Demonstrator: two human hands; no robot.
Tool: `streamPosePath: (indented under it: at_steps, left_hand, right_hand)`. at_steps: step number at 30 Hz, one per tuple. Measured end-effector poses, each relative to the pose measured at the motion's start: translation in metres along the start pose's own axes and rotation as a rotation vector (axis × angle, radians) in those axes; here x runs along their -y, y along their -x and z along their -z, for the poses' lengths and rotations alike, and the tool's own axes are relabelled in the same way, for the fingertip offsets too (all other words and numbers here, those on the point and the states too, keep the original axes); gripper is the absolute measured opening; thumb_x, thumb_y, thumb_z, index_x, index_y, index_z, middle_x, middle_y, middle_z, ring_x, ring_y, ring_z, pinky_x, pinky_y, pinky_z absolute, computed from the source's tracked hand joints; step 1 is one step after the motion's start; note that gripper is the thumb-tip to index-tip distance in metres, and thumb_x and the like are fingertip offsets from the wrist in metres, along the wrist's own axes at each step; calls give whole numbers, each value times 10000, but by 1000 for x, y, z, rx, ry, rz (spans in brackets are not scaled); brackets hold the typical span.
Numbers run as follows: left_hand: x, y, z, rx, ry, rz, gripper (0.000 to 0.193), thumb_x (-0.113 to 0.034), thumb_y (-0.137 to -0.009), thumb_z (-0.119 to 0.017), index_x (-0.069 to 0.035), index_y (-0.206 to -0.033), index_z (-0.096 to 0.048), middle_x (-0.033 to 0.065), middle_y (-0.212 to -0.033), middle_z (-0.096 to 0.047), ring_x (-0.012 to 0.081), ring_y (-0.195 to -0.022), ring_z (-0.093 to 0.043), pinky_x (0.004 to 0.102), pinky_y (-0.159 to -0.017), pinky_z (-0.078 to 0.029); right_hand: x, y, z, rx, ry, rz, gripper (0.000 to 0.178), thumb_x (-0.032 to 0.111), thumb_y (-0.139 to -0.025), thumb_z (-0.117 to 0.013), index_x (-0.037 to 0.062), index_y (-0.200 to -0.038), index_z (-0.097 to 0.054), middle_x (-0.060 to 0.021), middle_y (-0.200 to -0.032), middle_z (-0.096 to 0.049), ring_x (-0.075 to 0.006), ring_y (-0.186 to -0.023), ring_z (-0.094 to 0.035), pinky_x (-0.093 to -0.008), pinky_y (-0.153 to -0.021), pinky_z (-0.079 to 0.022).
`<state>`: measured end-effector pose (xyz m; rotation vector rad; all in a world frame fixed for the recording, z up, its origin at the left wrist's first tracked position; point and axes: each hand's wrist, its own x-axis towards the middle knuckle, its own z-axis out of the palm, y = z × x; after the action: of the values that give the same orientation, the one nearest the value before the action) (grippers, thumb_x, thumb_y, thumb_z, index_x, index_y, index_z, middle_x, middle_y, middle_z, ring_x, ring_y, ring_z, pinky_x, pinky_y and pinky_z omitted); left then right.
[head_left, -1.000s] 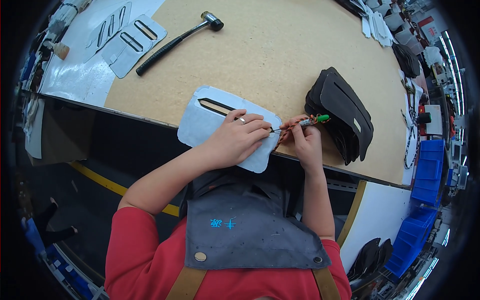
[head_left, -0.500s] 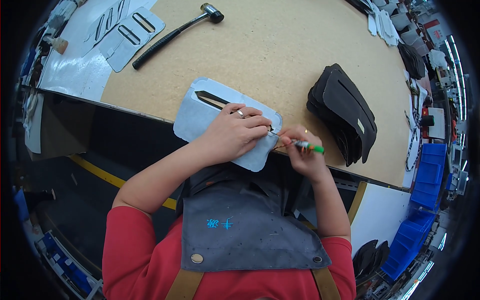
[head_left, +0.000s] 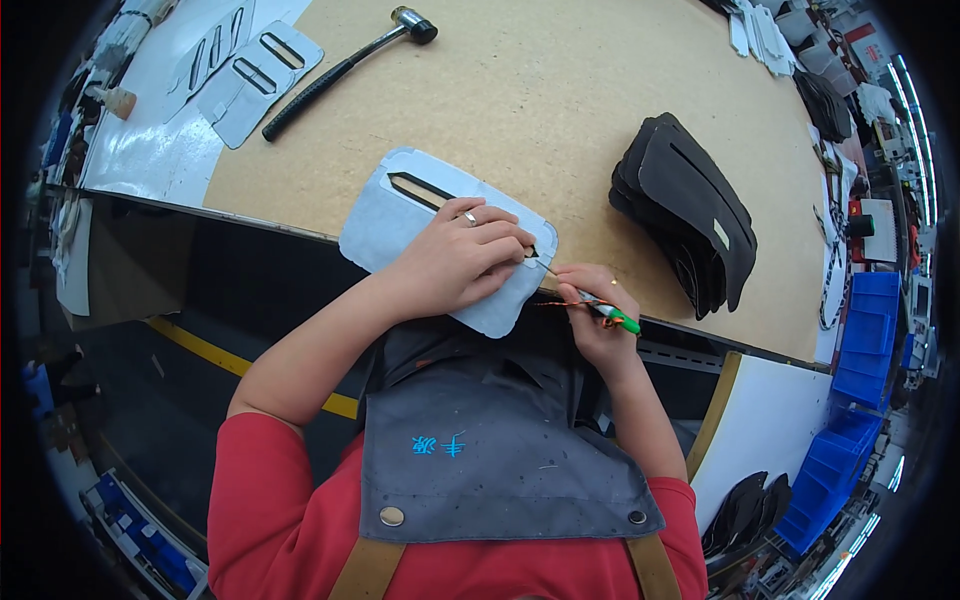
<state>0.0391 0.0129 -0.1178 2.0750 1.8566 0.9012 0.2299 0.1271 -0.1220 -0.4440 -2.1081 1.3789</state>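
Pressing down flat, the left hand (head_left: 455, 262) lies palm-first on a pale blue template (head_left: 400, 215) at the near edge of the table (head_left: 540, 110). Its fingers are spread only slightly and bent at the knuckles, gripping nothing, just pinning the template in place; a ring shows on one finger. The template has a long narrow slot cut in it, partly covered by the hand, and its near end hangs a little over the table edge.

Just to the right, the right hand (head_left: 595, 315) is closed around a pen (head_left: 600, 310) with a green end. The fingers are curled tight on the barrel, and the thin tip points up and left to the template's right edge, right beside the left fingertips.

Farther right on the table sits a stack of dark cut pieces (head_left: 690, 215), well apart from both hands. At the far left lie a hammer (head_left: 335, 70) with a black handle and more grey templates (head_left: 250, 75) on a white sheet. Blue bins (head_left: 860, 340) stand past the table's right end. The person wears a grey apron (head_left: 490, 450) over a red top.
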Motion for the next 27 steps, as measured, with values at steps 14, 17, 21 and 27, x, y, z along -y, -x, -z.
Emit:
streamPosePath:
  at_steps: [14, 17, 21, 27]
  left_hand:
    - [-7, 3, -2, 13, 27, 70, 190, -119, -792, -591, -105, -981, -595, -2, -1112, -569, 192, -1145, -480, 448, -1042, -282]
    - [-9, 2, -3, 1, 65, 111, 192, -119, -798, -584, -107, -990, -591, 11, -1122, -563, 197, -1146, -482, 447, -1044, -282]
    - [-8, 3, -4, -19, 15, 75, 203, -123, -800, -579, -109, -1002, -588, 18, -1132, -559, 198, -1144, -483, 442, -1044, -284]
    - [-8, 3, -6, -39, -56, 40, 228, -126, -786, -589, -110, -1014, -595, 11, -1133, -566, 195, -1132, -494, 437, -1038, -291]
  right_hand:
    - [-2, 0, -2, -52, -47, -95, 68, -15, -821, -598, -2, -887, -598, -127, -910, -633, -206, -797, -613, -281, -683, -490]
    - [1, 0, -3, -72, -45, -98, 73, -26, -817, -599, -5, -887, -596, -131, -916, -633, -217, -830, -614, -284, -704, -491]
    - [10, -10, -10, -15, 119, 93, 82, -12, -800, -622, 10, -875, -597, -113, -907, -639, -213, -770, -628, -285, -647, -502]
    - [11, -11, -13, -2, 324, 153, 73, 18, -794, -634, 34, -852, -593, -89, -884, -636, -224, -653, -632, -276, -561, -494]
